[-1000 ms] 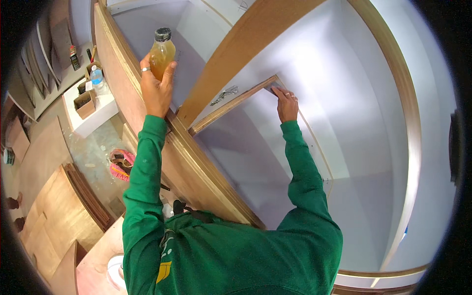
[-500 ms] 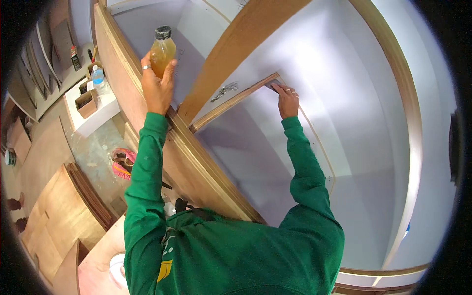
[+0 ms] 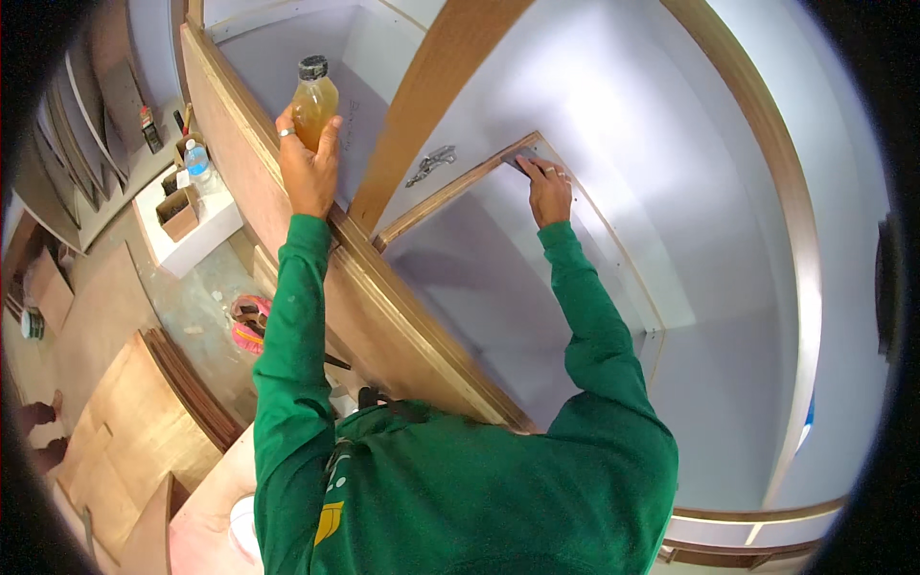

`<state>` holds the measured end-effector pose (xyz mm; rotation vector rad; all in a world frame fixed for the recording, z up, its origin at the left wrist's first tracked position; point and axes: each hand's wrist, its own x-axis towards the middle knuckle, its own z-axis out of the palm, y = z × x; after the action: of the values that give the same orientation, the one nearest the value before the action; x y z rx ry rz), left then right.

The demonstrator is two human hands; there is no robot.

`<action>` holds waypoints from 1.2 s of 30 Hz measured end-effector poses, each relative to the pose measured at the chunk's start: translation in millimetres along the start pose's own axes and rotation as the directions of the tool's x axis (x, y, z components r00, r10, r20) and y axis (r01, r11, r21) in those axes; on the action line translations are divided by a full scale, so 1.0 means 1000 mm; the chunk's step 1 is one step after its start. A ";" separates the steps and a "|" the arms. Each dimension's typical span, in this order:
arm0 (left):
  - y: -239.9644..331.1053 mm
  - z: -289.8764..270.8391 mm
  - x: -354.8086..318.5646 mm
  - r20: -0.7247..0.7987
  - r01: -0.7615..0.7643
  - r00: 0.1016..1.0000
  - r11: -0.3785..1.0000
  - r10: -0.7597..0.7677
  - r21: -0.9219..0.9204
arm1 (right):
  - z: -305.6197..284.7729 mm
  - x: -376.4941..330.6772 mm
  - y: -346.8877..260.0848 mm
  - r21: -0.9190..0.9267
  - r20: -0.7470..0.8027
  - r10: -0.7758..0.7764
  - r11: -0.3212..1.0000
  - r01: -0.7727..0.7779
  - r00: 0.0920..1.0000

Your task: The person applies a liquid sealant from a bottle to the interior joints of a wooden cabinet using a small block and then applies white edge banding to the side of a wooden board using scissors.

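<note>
Two green sleeves are reaching up from the lower edge into a white cabinet interior with wooden edging. The left hand [image 3: 305,171] is gripping a small bottle of amber liquid [image 3: 313,101] with a dark cap, holding it upright above the wooden cabinet edge [image 3: 287,240]. Farther in, the right hand [image 3: 548,190] is pressing flat, fingers extended, against the corner of a wooden-edged shelf [image 3: 450,192], just beside a metal hinge [image 3: 431,165].
</note>
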<state>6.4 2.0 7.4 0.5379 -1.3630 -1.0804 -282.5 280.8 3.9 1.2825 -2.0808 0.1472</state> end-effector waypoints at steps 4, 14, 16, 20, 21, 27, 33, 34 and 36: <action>0.000 0.005 -0.004 -0.012 -0.045 0.999 0.996 0.046 0.074 | -0.004 -0.016 -0.003 0.016 -0.017 -0.003 1.000 0.003 1.000; -0.003 0.001 0.002 -0.002 -0.058 0.998 0.995 0.058 -0.085 | -0.030 -0.111 0.021 0.826 0.429 0.575 0.062 -0.560 0.697; 0.005 -0.008 0.002 0.010 0.000 1.000 0.971 0.002 -0.238 | -0.052 -0.116 0.000 0.800 0.570 0.544 -0.197 -0.566 0.616; 0.068 -0.019 -0.015 -0.017 -0.157 0.987 0.967 0.157 -0.202 | -0.088 -0.126 -0.027 0.726 0.685 0.439 -0.481 -0.491 0.582; 0.095 -0.021 -0.022 -0.004 -0.193 0.980 0.951 0.198 -0.243 | -0.087 -0.131 -0.027 0.695 0.712 0.427 -0.543 -0.472 0.557; 0.166 -0.082 -0.054 0.414 -0.314 0.887 0.924 0.204 0.217 | -0.086 -0.136 -0.067 0.536 0.772 0.167 -0.689 -0.488 0.613; 0.198 -0.090 -0.080 0.803 -0.652 0.583 0.661 0.124 0.372 | -0.131 -0.114 -0.125 0.618 0.712 0.084 -0.546 -0.566 0.697; 0.199 -0.091 -0.082 0.823 -0.692 0.558 0.607 0.104 0.392 | -0.135 -0.113 -0.131 0.632 0.696 0.076 -0.538 -0.558 0.714; 0.202 -0.092 -0.084 0.863 -0.765 0.503 0.493 0.056 0.414 | -0.143 -0.110 -0.141 0.660 0.660 0.064 -0.524 -0.538 0.748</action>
<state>165.5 139.8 116.5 0.2187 -2.6360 -0.0941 -65.2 351.7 12.7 1.0745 -2.2607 3.0082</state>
